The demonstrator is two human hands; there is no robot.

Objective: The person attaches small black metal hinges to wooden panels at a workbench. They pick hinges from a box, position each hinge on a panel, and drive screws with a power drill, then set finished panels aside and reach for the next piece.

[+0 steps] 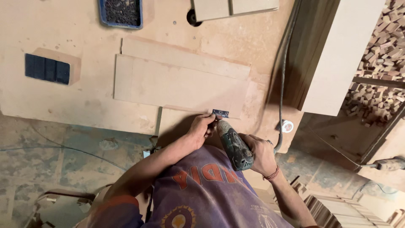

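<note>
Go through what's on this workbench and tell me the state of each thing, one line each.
Hinge: lying flat on the edge of the board, under the drill tip.
Left hand: fingers steadying the hinge.
Right hand: closed around the drill.
Drill: held tilted, tip at the hinge.
Board: flat on the workbench.
Blue tray: full of dark screws.

A blue tray of screws (121,12) lies near a dark sanding block (47,69).
</note>
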